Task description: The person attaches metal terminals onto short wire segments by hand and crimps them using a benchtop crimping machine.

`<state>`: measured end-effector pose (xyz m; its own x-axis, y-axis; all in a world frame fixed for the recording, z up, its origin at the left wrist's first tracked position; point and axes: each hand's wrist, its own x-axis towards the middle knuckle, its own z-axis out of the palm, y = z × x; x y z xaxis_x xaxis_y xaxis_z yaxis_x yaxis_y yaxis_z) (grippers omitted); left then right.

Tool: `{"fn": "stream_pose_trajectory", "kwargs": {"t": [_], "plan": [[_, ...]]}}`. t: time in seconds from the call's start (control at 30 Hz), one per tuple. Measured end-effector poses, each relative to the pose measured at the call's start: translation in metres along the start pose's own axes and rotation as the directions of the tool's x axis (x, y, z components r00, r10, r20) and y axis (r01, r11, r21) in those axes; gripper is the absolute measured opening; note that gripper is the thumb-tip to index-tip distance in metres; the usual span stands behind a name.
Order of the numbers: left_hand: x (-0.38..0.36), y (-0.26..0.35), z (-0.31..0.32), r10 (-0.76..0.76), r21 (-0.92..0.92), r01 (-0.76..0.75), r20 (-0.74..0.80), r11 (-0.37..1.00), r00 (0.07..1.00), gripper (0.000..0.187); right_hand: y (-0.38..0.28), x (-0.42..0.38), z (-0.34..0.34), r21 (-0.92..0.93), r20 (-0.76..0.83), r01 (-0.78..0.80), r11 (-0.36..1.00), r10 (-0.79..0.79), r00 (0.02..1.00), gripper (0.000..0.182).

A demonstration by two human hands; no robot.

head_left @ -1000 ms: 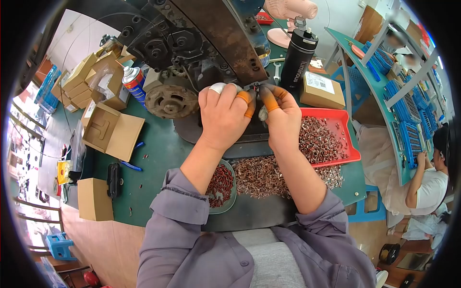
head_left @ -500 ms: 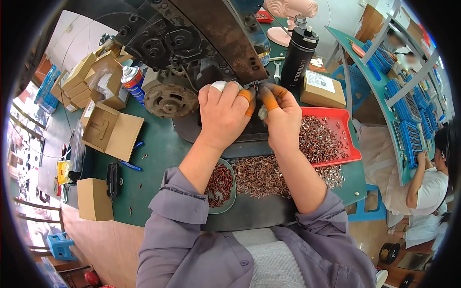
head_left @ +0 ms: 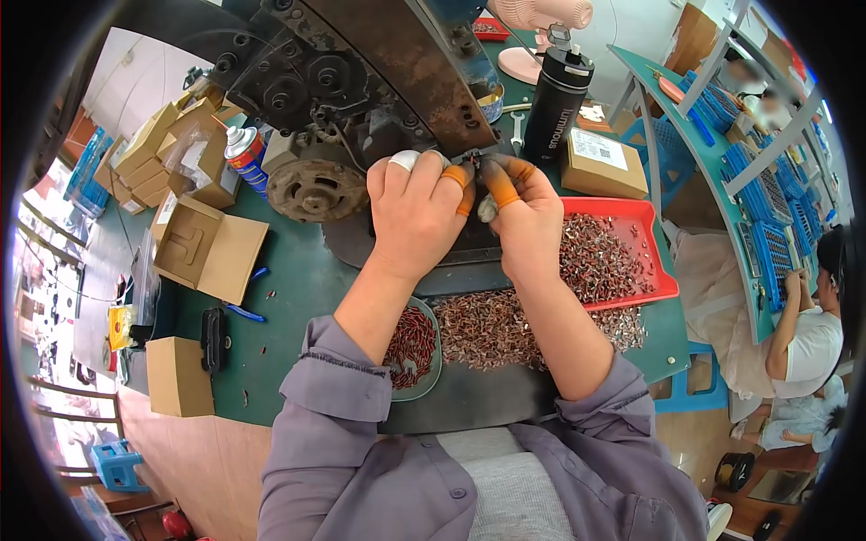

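Observation:
My left hand (head_left: pixel 417 203) and my right hand (head_left: pixel 525 212) meet at the lower end of a dark metal machine (head_left: pixel 397 72). Orange and white covers wrap some fingertips. Both hands have their fingers pinched together around something too small to make out. Below them, a heap of small metal and red parts (head_left: pixel 483 334) lies on the bench. Left of the heap is a green tray (head_left: pixel 437 361) of thin red parts, partly behind my left forearm. A red tray (head_left: pixel 666 270) with more small metal parts sits to the right of my right hand.
A round metal wheel (head_left: pixel 316 185), a spray can (head_left: pixel 245 160) and an open cardboard box (head_left: pixel 212 248) stand left. A black bottle (head_left: pixel 557 104), a wrench (head_left: pixel 517 133) and a closed box (head_left: pixel 604 164) are behind right. Another person (head_left: pixel 803 334) sits at a bench far right.
The whole view has shifted slightly. My two hands stay together at the machine in nearly the same pose. The person at the far right has moved their arms a little.

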<state>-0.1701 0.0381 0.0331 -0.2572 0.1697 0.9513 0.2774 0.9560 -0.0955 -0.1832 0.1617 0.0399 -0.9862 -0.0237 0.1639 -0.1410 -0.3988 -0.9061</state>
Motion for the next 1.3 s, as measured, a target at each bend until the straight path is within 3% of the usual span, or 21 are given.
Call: {"fn": "stream_pose_trajectory", "kwargs": {"t": [0.17,0.27,0.33,0.43,0.57,0.63,0.7,0.77,0.8,0.83,0.87,0.9,0.97,1.03,1.1,1.13,1.23,1.3], "plan": [[-0.001,0.0,-0.001,0.016,-0.002,-0.016,0.001,1.0,1.0,0.022,0.002,0.0,-0.001,0.003,0.012,0.022,1.0,-0.022,1.0,0.017],[-0.003,-0.002,0.001,0.018,-0.009,-0.018,0.003,1.0,1.0,0.025,-0.004,-0.002,-0.003,-0.152,0.035,0.079,0.985,-0.074,0.997,0.017],[-0.004,-0.002,0.002,0.019,-0.008,-0.019,-0.002,1.0,1.0,0.026,-0.007,-0.001,-0.006,-0.405,0.053,0.155,0.901,-0.146,0.988,0.017],[-0.006,-0.002,0.003,0.023,-0.013,-0.024,-0.011,1.0,1.0,0.028,-0.002,0.005,-0.009,-0.515,0.111,0.271,0.813,-0.249,0.962,0.016],[-0.005,-0.003,0.001,0.019,-0.024,-0.019,-0.001,1.0,1.0,0.028,-0.001,0.006,-0.005,-0.472,0.105,0.255,0.844,-0.233,0.967,0.017],[-0.003,-0.003,-0.006,0.016,-0.03,-0.016,0.012,0.999,1.0,0.028,-0.005,0.004,-0.005,-0.352,0.11,0.144,0.925,-0.112,0.988,0.016],[-0.002,0.002,-0.021,0.009,-0.039,-0.007,0.035,0.999,0.999,0.028,-0.017,-0.004,-0.012,-0.444,0.143,0.156,0.882,-0.103,0.984,0.015],[0.005,0.011,-0.054,-0.13,-0.166,0.188,0.309,0.968,0.942,0.028,-0.033,-0.02,-0.027,-0.572,0.21,0.244,0.783,-0.148,0.966,0.013],[0.004,0.012,-0.073,-0.134,-0.163,0.194,0.321,0.967,0.938,0.028,-0.044,-0.03,-0.039,-0.608,0.248,0.316,0.728,-0.203,0.947,0.012],[0.0,0.011,-0.095,-0.163,-0.168,0.298,0.545,0.939,0.822,0.031,-0.052,-0.035,-0.056,-0.76,0.253,0.36,0.542,-0.263,0.931,0.012],[-0.007,0.012,-0.114,-0.173,-0.144,0.401,0.736,0.904,0.655,0.033,-0.056,-0.038,-0.076,-0.763,0.275,0.386,0.519,-0.28,0.92,0.012],[-0.018,0.015,-0.129,-0.183,-0.131,0.407,0.742,0.904,0.645,0.033,-0.057,-0.041,-0.095,-0.81,0.236,0.327,0.486,-0.24,0.941,0.014],[-0.041,0.018,-0.149,-0.22,0.025,0.412,0.873,0.911,0.435,0.035,-0.063,-0.056,-0.116,-0.863,0.251,0.315,0.394,-0.206,0.946,0.016],[-0.062,0.022,-0.147,-0.279,0.058,0.456,0.857,0.888,0.434,0.037,-0.062,-0.078,-0.118,-0.887,0.238,0.278,0.37,-0.152,0.959,0.017],[-0.079,0.028,-0.142,-0.363,0.081,0.514,0.801,0.854,0.476,0.034,-0.056,-0.096,-0.114,-0.822,0.311,0.266,0.503,0.004,0.951,0.018],[-0.082,0.027,-0.14,-0.369,0.092,0.518,0.805,0.851,0.464,0.034,-0.052,-0.102,-0.11,-0.821,0.312,0.26,0.508,0.018,0.95,0.018],[-0.083,0.026,-0.135,-0.392,0.092,0.497,0.742,0.863,0.544,0.013,-0.041,-0.111,-0.099,-0.744,0.409,0.304,0.595,0.046,0.911,0.018],[-0.083,0.026,-0.137,-0.406,0.082,0.519,0.73,0.851,0.55,0.013,-0.04,-0.113,-0.09,-0.735,0.423,0.289,0.613,0.082,0.902,0.018]]}}
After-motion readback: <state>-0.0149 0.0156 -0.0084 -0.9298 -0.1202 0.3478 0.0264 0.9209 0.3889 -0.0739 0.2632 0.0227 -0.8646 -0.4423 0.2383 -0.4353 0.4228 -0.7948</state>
